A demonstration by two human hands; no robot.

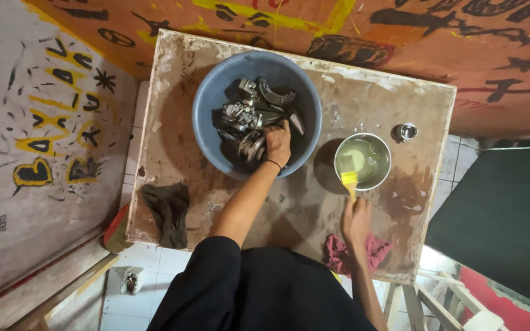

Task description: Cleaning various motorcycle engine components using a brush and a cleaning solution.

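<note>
metal parts [249, 119] under left hand [278, 142]; right hand [356, 217] grips brush [349, 181].

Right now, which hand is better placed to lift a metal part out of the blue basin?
Left. The left hand is already inside the blue basin, on the metal parts. The right hand holds a yellow brush at the steel bowl.

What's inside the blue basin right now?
The blue basin holds grimy metal engine parts. The left hand reaches in among them, covering whatever lies beneath it and the pile.
</note>
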